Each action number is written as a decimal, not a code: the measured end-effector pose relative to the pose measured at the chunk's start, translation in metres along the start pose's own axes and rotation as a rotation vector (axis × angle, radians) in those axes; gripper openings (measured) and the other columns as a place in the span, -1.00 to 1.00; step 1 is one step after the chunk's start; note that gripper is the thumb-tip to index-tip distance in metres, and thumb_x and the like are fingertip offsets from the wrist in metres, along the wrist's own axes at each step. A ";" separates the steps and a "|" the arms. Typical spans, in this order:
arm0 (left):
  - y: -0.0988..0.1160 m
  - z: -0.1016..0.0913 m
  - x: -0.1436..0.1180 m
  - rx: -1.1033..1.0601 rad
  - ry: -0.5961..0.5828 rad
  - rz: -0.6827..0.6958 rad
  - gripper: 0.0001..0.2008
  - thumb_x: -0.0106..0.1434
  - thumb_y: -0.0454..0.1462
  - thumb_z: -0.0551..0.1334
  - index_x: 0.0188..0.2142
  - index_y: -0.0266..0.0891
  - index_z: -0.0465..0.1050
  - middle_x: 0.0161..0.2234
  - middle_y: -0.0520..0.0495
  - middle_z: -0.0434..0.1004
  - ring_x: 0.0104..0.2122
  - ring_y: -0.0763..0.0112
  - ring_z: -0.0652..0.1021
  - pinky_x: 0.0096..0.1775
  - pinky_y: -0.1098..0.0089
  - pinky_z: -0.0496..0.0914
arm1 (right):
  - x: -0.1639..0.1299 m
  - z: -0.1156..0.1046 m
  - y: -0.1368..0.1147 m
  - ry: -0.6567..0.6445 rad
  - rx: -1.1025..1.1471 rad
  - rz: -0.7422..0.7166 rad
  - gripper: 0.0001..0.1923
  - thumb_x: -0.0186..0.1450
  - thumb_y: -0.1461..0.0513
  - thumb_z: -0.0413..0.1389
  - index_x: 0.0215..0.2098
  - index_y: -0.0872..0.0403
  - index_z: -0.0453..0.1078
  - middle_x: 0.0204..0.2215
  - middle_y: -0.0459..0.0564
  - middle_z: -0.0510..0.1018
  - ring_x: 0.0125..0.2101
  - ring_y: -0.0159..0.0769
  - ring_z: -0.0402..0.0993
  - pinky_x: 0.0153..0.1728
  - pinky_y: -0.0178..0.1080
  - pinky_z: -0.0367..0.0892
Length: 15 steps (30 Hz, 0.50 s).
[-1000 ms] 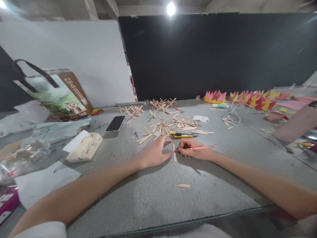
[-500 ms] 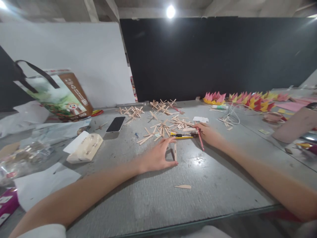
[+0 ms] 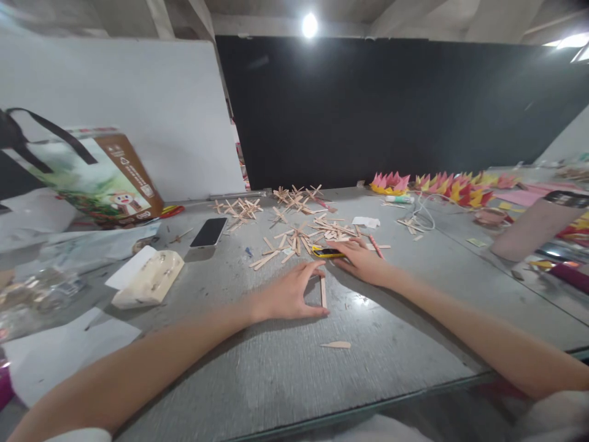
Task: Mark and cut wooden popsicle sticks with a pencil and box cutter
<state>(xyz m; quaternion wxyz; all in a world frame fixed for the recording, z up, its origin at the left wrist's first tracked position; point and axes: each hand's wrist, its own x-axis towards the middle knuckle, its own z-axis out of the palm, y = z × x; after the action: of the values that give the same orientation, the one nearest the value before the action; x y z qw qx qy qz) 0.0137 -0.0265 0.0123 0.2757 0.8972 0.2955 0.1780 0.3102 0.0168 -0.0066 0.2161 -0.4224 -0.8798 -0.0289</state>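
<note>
The left hand (image 3: 288, 296) lies on the grey table (image 3: 276, 368), thumb and forefinger spread in an arc, steadying a single wooden craft stick (image 3: 323, 292) that lies flat just off the fingertips, one end toward the person and the other pointing away. The hand is not clenched; it brackets the stick rather than lifting it, the forefinger tip near the far end and the thumb at the near end.

Just beyond that stick, the right hand (image 3: 361, 261) lies palm down over the yellow-and-black utility knife (image 3: 326, 252), fingers laid along its body; whether they have closed round it I cannot tell. Beside this hand, on its outer side, a pink pencil (image 3: 376, 246) lies loose on the table.

The stick looks thin, light and stiff, and I judge that it would skid on the smooth tabletop unless pinned, and snap or split along the grain if bent. It is best held by its flat faces near one end, pressed down. The knife looks rigid and heavier; its body is the place to grip, well clear of the blade end.

Farther out from both hands lies a scatter of more sticks (image 3: 317, 230). Nearer the person than the left hand lies a cut-off piece (image 3: 336, 345). Well off to the left hand's outer side lie a phone (image 3: 208, 232) and a pale box (image 3: 148, 280).
</note>
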 end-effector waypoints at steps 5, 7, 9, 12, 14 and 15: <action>0.003 -0.002 -0.001 -0.031 -0.027 -0.056 0.06 0.21 0.22 0.47 0.51 -0.03 0.05 0.39 -0.19 0.45 0.43 -0.09 0.37 0.41 -0.06 0.26 | 0.000 -0.002 -0.005 -0.049 -0.007 0.006 -0.74 0.54 0.10 0.13 0.11 -0.03 0.53 0.02 0.11 0.71 0.08 0.04 0.60 0.25 0.18 0.28; 0.004 -0.003 -0.001 -0.038 -0.033 -0.063 0.06 0.19 0.23 0.48 0.50 -0.04 0.08 0.38 -0.19 0.46 0.43 -0.09 0.38 0.42 -0.05 0.25 | -0.001 -0.002 -0.002 -0.030 -0.016 0.048 -0.82 0.51 0.10 0.18 -0.04 0.00 0.53 -0.09 0.10 0.71 0.00 0.04 0.62 0.20 0.15 0.33; 0.005 -0.003 -0.001 -0.038 -0.031 -0.066 0.07 0.18 0.24 0.48 0.49 -0.04 0.08 0.38 -0.19 0.47 0.43 -0.10 0.38 0.41 -0.06 0.26 | -0.002 -0.002 -0.001 -0.024 0.002 0.089 -0.82 0.49 0.11 0.19 -0.03 0.00 0.52 -0.09 0.10 0.71 0.00 0.03 0.62 0.18 0.14 0.37; 0.007 -0.002 -0.002 -0.019 -0.011 -0.059 0.08 0.16 0.24 0.49 0.49 -0.04 0.10 0.41 -0.23 0.42 0.40 -0.13 0.42 0.38 -0.07 0.32 | -0.003 -0.003 -0.002 -0.039 0.068 0.153 -0.71 0.47 0.12 0.19 0.11 0.00 0.51 0.03 0.15 0.70 0.09 0.06 0.60 0.20 0.14 0.40; 0.007 -0.002 -0.003 0.000 0.020 -0.051 -0.09 0.27 0.22 0.41 0.44 -0.05 0.19 0.41 -0.22 0.41 0.36 -0.09 0.47 0.35 -0.05 0.37 | -0.001 -0.009 -0.002 -0.010 0.145 0.214 -0.68 0.47 0.12 0.17 0.15 -0.01 0.51 0.11 0.17 0.67 0.12 0.08 0.60 0.18 0.14 0.44; 0.007 -0.001 -0.003 0.009 0.050 -0.053 -0.25 0.38 0.19 0.32 0.40 -0.06 0.25 0.39 -0.21 0.43 0.34 -0.05 0.49 0.34 -0.03 0.38 | 0.001 -0.015 -0.001 0.029 0.205 0.254 -0.67 0.47 0.12 0.16 0.17 -0.02 0.51 0.12 0.18 0.67 0.09 0.07 0.62 0.15 0.13 0.47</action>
<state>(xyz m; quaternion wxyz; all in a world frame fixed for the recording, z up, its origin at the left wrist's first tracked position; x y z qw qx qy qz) 0.0135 -0.0324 0.0167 0.2686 0.8855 0.3270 0.1917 0.3141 0.0133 0.0080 0.2730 -0.5054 -0.8144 0.0825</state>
